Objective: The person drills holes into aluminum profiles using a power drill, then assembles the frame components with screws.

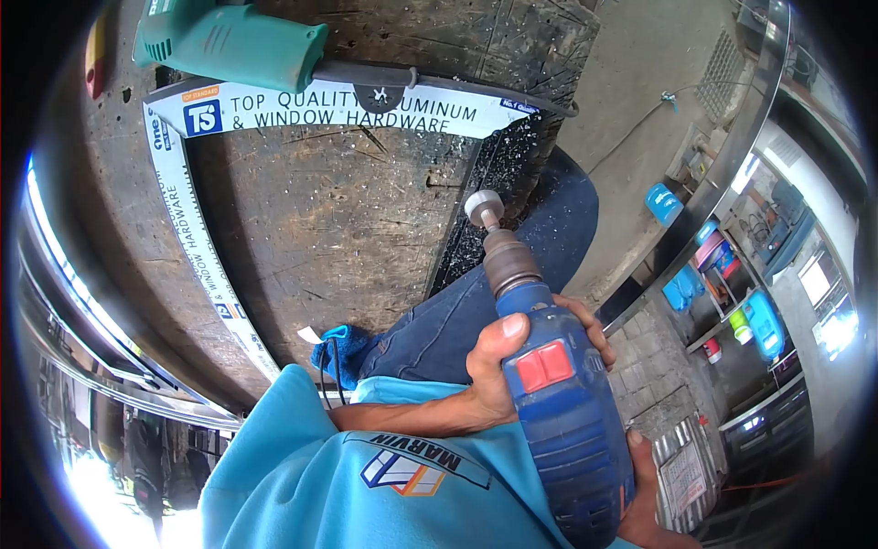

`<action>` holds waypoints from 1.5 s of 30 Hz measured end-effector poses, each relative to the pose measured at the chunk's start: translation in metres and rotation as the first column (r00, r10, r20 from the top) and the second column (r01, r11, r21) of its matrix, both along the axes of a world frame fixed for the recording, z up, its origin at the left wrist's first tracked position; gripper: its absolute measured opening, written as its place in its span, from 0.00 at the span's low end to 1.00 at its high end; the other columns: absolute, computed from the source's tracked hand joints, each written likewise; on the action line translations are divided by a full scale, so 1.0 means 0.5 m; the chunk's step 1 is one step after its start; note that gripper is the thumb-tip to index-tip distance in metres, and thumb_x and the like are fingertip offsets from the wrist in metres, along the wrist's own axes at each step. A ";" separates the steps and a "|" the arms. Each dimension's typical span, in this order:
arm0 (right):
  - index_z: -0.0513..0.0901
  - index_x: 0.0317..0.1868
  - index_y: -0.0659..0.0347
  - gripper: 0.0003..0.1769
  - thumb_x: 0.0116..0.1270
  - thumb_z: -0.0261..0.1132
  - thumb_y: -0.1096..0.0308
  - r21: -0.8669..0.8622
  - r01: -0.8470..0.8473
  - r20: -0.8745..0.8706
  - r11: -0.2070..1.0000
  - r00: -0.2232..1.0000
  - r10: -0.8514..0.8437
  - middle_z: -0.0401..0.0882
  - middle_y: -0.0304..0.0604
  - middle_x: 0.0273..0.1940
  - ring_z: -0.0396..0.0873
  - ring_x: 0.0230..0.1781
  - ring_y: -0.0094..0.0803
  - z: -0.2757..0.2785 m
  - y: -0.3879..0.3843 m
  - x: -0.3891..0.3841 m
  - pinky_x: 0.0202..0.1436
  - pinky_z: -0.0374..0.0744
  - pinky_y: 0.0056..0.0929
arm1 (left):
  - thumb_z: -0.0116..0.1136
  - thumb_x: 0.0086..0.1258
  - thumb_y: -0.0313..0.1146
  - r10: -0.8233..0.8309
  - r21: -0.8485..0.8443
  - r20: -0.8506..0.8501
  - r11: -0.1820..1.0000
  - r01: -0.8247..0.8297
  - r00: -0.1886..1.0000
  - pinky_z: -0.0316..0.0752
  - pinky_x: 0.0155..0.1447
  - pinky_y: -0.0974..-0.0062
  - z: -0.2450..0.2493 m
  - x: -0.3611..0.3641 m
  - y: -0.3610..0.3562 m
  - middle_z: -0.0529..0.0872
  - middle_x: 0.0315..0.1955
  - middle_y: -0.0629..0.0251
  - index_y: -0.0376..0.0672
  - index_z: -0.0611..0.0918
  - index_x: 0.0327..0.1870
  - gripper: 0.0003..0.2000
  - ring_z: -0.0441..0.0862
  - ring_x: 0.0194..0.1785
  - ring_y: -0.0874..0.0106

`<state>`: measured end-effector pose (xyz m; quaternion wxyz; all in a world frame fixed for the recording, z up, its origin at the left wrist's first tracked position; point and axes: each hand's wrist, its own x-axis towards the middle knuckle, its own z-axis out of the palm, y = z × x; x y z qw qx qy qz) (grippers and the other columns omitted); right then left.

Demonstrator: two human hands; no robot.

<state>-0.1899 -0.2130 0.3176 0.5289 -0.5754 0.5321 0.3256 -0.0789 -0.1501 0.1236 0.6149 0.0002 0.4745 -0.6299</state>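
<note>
A blue power drill (572, 412) with a red switch patch points up and away from my body. My left hand (501, 357) is wrapped round its front part, with fingers showing on both sides. My right hand (645, 494) closes round the drill's rear end; most of its fingers are hidden. In the chuck sits a round hole-saw bit (483, 209), over the edge of the wooden bench. Near it lies a dark frame bar (476, 197) sprinkled with metal shavings, part of a frame whose other bars carry white printed tape (352, 107).
A green power tool (233, 46) lies across the frame's far side on the worn wooden bench (311, 201). A blue cloth (340, 352) is by my knee. Shelves with blue containers (761, 325) stand at the right, beyond the floor.
</note>
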 end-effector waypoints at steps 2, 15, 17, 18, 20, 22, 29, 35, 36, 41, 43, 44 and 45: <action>0.52 0.73 0.59 0.41 0.64 0.66 0.67 0.007 0.020 -0.008 1.000 1.000 -0.020 0.70 0.63 0.59 0.75 0.55 0.50 -0.004 -0.005 0.007 0.58 0.74 0.40 | 0.55 0.54 0.55 -0.016 -0.003 0.006 1.000 0.016 1.000 0.76 0.50 0.57 -0.004 0.002 -0.001 0.79 0.41 0.50 0.35 0.73 0.49 0.31 0.80 0.45 0.55; 0.58 0.70 0.56 0.38 0.63 0.66 0.65 0.033 0.030 -0.061 0.999 0.998 -0.028 0.72 0.59 0.56 0.75 0.52 0.47 -0.003 -0.014 0.027 0.54 0.74 0.40 | 0.53 0.54 0.61 0.097 -0.062 -0.078 0.993 -0.102 0.992 0.69 0.58 0.55 -0.007 -0.009 0.010 0.78 0.45 0.50 0.36 0.73 0.54 0.36 0.76 0.53 0.52; 0.58 0.70 0.56 0.37 0.62 0.65 0.65 0.039 0.025 -0.064 0.999 0.998 -0.022 0.72 0.58 0.55 0.75 0.51 0.47 -0.006 -0.015 0.029 0.53 0.74 0.40 | 0.53 0.54 0.61 0.072 -0.047 -0.082 0.996 -0.076 0.994 0.70 0.58 0.55 -0.003 -0.002 0.006 0.78 0.45 0.50 0.36 0.73 0.53 0.36 0.76 0.52 0.52; 0.59 0.70 0.55 0.37 0.62 0.65 0.65 0.040 0.023 -0.066 0.999 0.998 -0.020 0.72 0.58 0.55 0.75 0.51 0.46 -0.007 -0.016 0.030 0.53 0.74 0.40 | 0.54 0.54 0.58 0.014 -0.008 -0.062 1.000 -0.015 0.998 0.73 0.54 0.56 0.002 0.005 0.000 0.78 0.43 0.50 0.37 0.73 0.52 0.34 0.78 0.49 0.53; 0.60 0.69 0.55 0.37 0.62 0.65 0.65 0.041 0.024 -0.066 0.999 0.998 -0.021 0.72 0.57 0.54 0.75 0.50 0.46 -0.009 -0.015 0.029 0.52 0.74 0.40 | 0.56 0.53 0.55 -0.053 0.029 -0.045 0.998 0.054 0.998 0.76 0.51 0.56 0.004 0.008 -0.002 0.78 0.40 0.50 0.37 0.72 0.50 0.31 0.80 0.45 0.54; 0.60 0.69 0.54 0.36 0.62 0.65 0.65 0.042 0.021 -0.072 0.999 0.997 -0.018 0.73 0.57 0.54 0.75 0.50 0.45 -0.009 -0.014 0.032 0.52 0.74 0.40 | 0.55 0.54 0.55 -0.002 0.024 -0.048 1.000 0.003 0.999 0.76 0.51 0.56 0.004 0.002 -0.001 0.79 0.40 0.50 0.37 0.73 0.50 0.31 0.80 0.45 0.55; 0.63 0.67 0.53 0.34 0.61 0.65 0.64 0.056 0.013 -0.084 0.998 0.996 -0.009 0.73 0.55 0.52 0.75 0.48 0.44 -0.010 -0.018 0.039 0.49 0.74 0.39 | 0.55 0.54 0.56 0.029 0.038 -0.066 0.999 -0.027 0.997 0.75 0.51 0.56 0.005 0.002 -0.003 0.79 0.40 0.50 0.37 0.73 0.50 0.31 0.80 0.45 0.55; 0.66 0.66 0.52 0.33 0.60 0.65 0.63 0.057 0.001 -0.092 0.998 0.996 0.004 0.74 0.53 0.50 0.76 0.46 0.43 -0.009 -0.020 0.049 0.47 0.74 0.39 | 0.55 0.55 0.54 0.043 0.010 -0.070 0.999 -0.042 0.997 0.75 0.51 0.56 0.003 0.002 0.000 0.79 0.41 0.50 0.36 0.73 0.50 0.30 0.79 0.46 0.54; 0.66 0.66 0.52 0.33 0.60 0.65 0.63 0.057 -0.009 -0.093 0.998 0.996 0.015 0.74 0.52 0.50 0.76 0.46 0.42 -0.008 -0.021 0.048 0.47 0.74 0.39 | 0.55 0.55 0.54 0.028 0.016 -0.073 1.000 -0.027 0.997 0.75 0.51 0.56 0.004 0.003 -0.001 0.79 0.41 0.50 0.36 0.73 0.50 0.30 0.80 0.46 0.54; 0.68 0.65 0.51 0.32 0.59 0.65 0.62 0.064 -0.033 -0.106 0.997 0.994 0.040 0.75 0.51 0.49 0.76 0.44 0.41 -0.007 -0.028 0.058 0.45 0.74 0.39 | 0.55 0.55 0.53 -0.004 0.012 -0.042 1.000 0.004 0.999 0.76 0.50 0.56 0.000 0.006 -0.007 0.79 0.40 0.50 0.36 0.73 0.50 0.30 0.80 0.45 0.54; 0.69 0.64 0.50 0.31 0.59 0.65 0.62 0.067 -0.043 -0.110 0.997 0.993 0.050 0.75 0.50 0.48 0.76 0.44 0.41 -0.007 -0.031 0.062 0.45 0.74 0.39 | 0.55 0.55 0.53 0.015 0.030 -0.043 0.999 -0.013 0.999 0.76 0.50 0.56 0.001 0.005 -0.007 0.79 0.40 0.50 0.36 0.73 0.49 0.29 0.80 0.45 0.54; 0.69 0.64 0.50 0.31 0.59 0.65 0.62 0.071 -0.052 -0.110 0.996 0.992 0.060 0.75 0.50 0.48 0.76 0.43 0.41 -0.005 -0.033 0.064 0.44 0.74 0.39 | 0.55 0.55 0.53 0.016 0.034 -0.042 0.999 -0.015 0.999 0.76 0.50 0.56 -0.001 0.008 -0.007 0.79 0.40 0.50 0.36 0.73 0.49 0.29 0.80 0.45 0.54; 0.70 0.64 0.50 0.31 0.59 0.65 0.62 0.072 -0.064 -0.113 0.995 0.991 0.072 0.75 0.50 0.48 0.76 0.43 0.40 -0.003 -0.035 0.067 0.44 0.74 0.39 | 0.54 0.56 0.54 -0.055 0.010 0.020 0.998 0.055 0.998 0.75 0.51 0.56 -0.005 0.013 -0.005 0.79 0.41 0.49 0.36 0.73 0.49 0.29 0.79 0.46 0.53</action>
